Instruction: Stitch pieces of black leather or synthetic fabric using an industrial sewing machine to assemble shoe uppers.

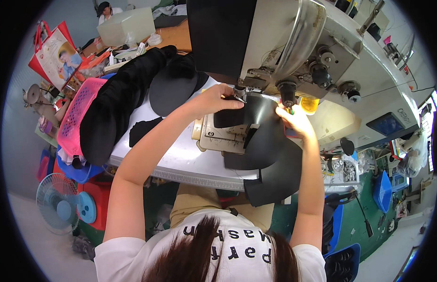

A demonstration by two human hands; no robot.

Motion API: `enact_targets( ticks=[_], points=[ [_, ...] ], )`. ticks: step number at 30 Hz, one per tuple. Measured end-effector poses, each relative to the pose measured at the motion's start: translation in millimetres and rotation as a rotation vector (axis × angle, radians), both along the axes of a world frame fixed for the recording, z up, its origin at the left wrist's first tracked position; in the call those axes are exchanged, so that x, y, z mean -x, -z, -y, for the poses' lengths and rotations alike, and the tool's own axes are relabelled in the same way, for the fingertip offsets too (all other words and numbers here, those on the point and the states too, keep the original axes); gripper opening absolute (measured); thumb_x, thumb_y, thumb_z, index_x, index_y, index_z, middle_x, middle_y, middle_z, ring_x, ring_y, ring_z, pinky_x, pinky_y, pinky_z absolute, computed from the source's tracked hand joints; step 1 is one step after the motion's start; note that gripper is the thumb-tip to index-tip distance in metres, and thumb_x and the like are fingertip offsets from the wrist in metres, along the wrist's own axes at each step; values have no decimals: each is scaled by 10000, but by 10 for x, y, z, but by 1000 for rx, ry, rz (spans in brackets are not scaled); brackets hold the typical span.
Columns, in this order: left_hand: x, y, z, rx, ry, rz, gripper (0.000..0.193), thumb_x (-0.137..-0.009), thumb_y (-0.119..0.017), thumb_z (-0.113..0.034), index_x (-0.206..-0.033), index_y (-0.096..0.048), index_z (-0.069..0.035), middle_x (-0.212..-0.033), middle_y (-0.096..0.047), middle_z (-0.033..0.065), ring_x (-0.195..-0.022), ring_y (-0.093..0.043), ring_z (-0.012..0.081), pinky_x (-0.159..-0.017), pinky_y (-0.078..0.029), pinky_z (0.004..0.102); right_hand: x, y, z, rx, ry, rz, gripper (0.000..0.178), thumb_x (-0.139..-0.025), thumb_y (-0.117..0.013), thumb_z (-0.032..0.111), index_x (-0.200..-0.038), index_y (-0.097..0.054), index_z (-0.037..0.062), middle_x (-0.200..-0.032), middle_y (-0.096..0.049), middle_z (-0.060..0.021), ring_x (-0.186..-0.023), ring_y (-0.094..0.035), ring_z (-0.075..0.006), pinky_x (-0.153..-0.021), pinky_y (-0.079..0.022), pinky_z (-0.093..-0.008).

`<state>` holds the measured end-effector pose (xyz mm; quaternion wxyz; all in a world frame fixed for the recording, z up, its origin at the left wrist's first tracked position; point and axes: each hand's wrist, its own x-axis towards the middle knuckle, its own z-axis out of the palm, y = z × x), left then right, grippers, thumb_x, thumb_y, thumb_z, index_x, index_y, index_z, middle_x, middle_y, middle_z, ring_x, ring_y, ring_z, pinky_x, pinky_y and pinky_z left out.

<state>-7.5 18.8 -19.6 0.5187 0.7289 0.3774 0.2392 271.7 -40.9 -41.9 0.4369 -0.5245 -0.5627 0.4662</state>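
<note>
A large sewing machine [265,42] stands over a white desk [181,159], where a long row of stacked black curved pieces [117,101] lies at left. A smooth black piece [265,145] spreads beneath the needle area, draping toward the desk's front edge. The right hand [296,121] pinches its right edge; the left hand [220,101] curls beside the needle, its exact grip unclear.

The camera sits on the head and looks down, over the hair [185,256] and white shirt [112,259], at the left hand [217,101] and right hand [297,123], close by. Its wide, round view bends the table's front edge [195,181] and reaches the floor [366,188] on the right.
</note>
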Motion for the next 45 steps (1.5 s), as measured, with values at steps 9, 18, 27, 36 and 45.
enact_targets(
  ticks=[9,18,27,36,45],
  points=[
    [493,-193,406,159,353,-103,177,-826,-660,-171,-783,-602,-10,-687,-546,-42,-645,-446,42,-609,-388,224,-154,-533,888,43,-187,269,118,-784,-661,71,-728,-574,15,-618,-499,52,-579,-414,-30,-527,-353,-215],
    [589,822,201,-880,-308,-226,167,-790,-656,-149,-843,-612,3,-844,-607,126,-733,-575,214,-691,-441,327,-610,497,211,108,-128,569,160,-775,-680,136,-795,-627,-14,-685,-609,-38,-670,-520,-99,-655,-437,-276],
    [48,284,422,-240,-283,693,293,-953,-473,-237,-1077,-557,15,-1016,-585,58,-986,-513,114,-900,-345,241,-571,483,254,71,9,699,157,-753,-677,139,-736,-640,-13,-637,-613,-103,-621,-554,-143,-616,-445,-304],
    [-545,102,495,-53,-506,908,366,-836,-660,-135,-1127,-464,-31,-1047,-557,53,-952,-538,102,-631,-465,233,-574,628,403,96,50,699,161,-747,-706,143,-792,-629,9,-663,-601,-80,-633,-570,-187,-619,-453,-320],
    [-330,141,266,38,-208,653,220,-850,-643,-135,-994,-592,22,-838,-609,18,-761,-538,54,-675,-443,207,257,61,605,-559,152,705,123,-786,-654,119,-810,-605,9,-733,-622,-143,-657,-623,-256,-607,-485,-324]
  ],
)
